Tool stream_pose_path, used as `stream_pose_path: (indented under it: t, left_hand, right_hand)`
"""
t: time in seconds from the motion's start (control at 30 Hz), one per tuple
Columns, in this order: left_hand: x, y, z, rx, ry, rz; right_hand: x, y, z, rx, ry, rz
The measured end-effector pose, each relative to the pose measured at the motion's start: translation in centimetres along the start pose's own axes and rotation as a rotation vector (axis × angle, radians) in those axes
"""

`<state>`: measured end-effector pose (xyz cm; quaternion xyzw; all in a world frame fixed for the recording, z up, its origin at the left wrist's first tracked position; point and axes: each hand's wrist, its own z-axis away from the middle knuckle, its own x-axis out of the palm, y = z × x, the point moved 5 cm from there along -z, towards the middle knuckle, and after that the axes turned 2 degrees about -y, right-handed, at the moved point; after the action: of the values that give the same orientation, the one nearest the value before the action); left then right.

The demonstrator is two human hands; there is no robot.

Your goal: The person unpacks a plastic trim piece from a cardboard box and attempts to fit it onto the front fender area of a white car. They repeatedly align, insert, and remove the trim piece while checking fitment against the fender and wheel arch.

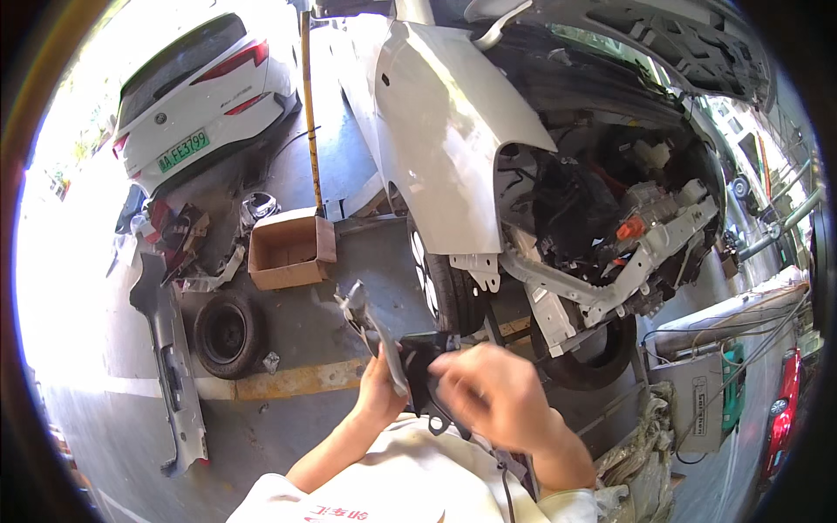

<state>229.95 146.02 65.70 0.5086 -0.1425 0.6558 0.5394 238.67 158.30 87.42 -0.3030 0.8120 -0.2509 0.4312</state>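
Note:
In front of my chest, my left hand (pixel 381 390) is closed around a long, curved grey-and-black car part (pixel 381 336). The piece rises away from me, and its far end looks jagged and bracket-like. Beside it hangs a black panel (pixel 421 370) with a small round hole at its lower end; whether the two are joined, I cannot tell. My right hand (pixel 499 397) is raised over the right side of the black panel with its fingers bent. Motion smears those fingers, so what they touch or hold does not show.
Ahead stands a silver car (pixel 453 105) with its front end stripped and hood raised. An open cardboard box (pixel 288 253), a loose tire (pixel 228 336) and a long grey bumper-like panel (pixel 166 357) lie to the left. Crumpled plastic sheeting (pixel 641 453) is at my right.

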Motion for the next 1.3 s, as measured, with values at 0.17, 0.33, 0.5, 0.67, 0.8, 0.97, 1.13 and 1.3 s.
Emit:
stream_pose_path:
  t: [0.17,0.33,0.5,0.67,0.8,0.97,1.13,1.3]
  left_hand:
    - [1.6,-3.5,-1.2,0.031,-0.032,-0.116]
    - [4.8,-5.9,-2.6,0.154,-0.064,-0.238]
    - [8.1,-9.7,-3.8,0.172,-0.060,-0.249]
    - [9.3,-12.2,-4.9,0.074,0.032,-0.170]
    - [9.1,-13.1,-5.9,0.086,-0.232,0.082]
    - [8.9,-12.9,-5.8,0.203,-0.140,0.087]
    - [7.2,-13.0,-6.0,0.269,0.009,0.101]
    - [2.5,-15.5,-8.8,0.175,0.053,0.255]
  right_hand:
    - [1.9,11.8,12.0,0.808,0.038,-0.459]
    - [2.5,16.2,17.0,0.894,0.147,-0.612]
    - [1.0,17.9,17.2,0.923,-0.065,-1.136]
    - [-2.6,19.7,17.6,0.979,-0.077,-1.111]
    - [-4.3,20.7,17.2,0.960,-0.084,-1.228]
    - [-3.9,22.8,17.5,1.052,-0.113,-1.276]
    - [-4.6,22.9,16.6,1.088,-0.198,-1.453]
    - [-3.1,25.3,17.4,1.031,-0.181,-1.246]
